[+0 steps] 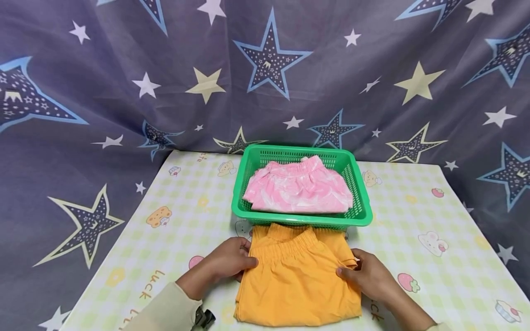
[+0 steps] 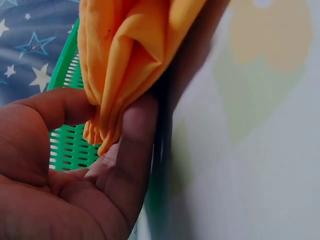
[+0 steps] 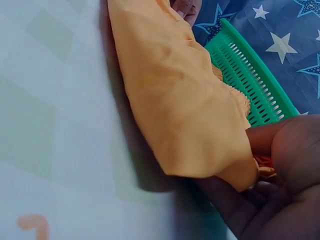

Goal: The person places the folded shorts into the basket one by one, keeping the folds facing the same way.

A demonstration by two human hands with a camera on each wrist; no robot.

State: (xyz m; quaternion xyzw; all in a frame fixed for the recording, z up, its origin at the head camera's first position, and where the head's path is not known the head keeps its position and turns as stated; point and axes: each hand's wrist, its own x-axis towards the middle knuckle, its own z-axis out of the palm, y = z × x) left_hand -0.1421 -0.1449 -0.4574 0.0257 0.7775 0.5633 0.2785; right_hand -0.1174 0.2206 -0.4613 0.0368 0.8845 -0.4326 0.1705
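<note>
Folded yellow-orange shorts [image 1: 298, 285] with a gathered elastic waistband lie on the table, just in front of a green basket. My left hand [image 1: 232, 259] pinches their left edge, thumb on top and fingers beneath. On the opposite edge, my right hand [image 1: 370, 276] grips the folded layers the same way. In the left wrist view the layers of the orange cloth [image 2: 135, 45] bunch between thumb and fingers. The right wrist view shows the cloth [image 3: 185, 110] lifted at its side edge, with the right fingertips partly hidden under it.
The green plastic basket [image 1: 302, 219] stands at the middle back of the table. Inside it lies a folded pink and white garment [image 1: 300, 188]. A checked tablecloth [image 1: 194, 202] with cartoon prints covers the table. Behind hangs a dark star-patterned curtain [image 1: 290, 115].
</note>
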